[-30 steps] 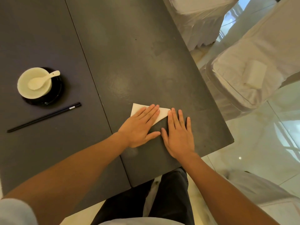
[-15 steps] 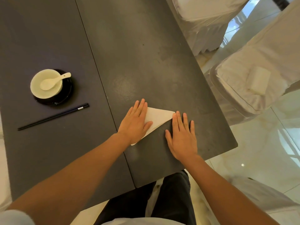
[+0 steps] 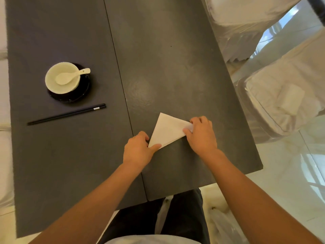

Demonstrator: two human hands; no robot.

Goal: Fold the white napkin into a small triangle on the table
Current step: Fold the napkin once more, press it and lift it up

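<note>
The white napkin (image 3: 168, 131) lies folded as a triangle on the dark grey table (image 3: 167, 59), near its front right part. My left hand (image 3: 139, 150) pinches the napkin's near left corner between thumb and fingers. At the right corner, my right hand (image 3: 202, 134) grips the tip, which curls up slightly under the fingers. The far corner of the triangle lies flat and free.
A cream bowl (image 3: 61, 78) with a ceramic spoon (image 3: 70, 77) sits on a black saucer (image 3: 82, 92) at the left. Black chopsticks (image 3: 66, 114) lie in front of it. White-covered chairs (image 3: 281, 85) stand close past the table's right edge.
Both hands were pressing flat on and beside the napkin; now they have curled and each pinches a corner. The napkin shows as a full triangle, no longer covered by my left palm.
</note>
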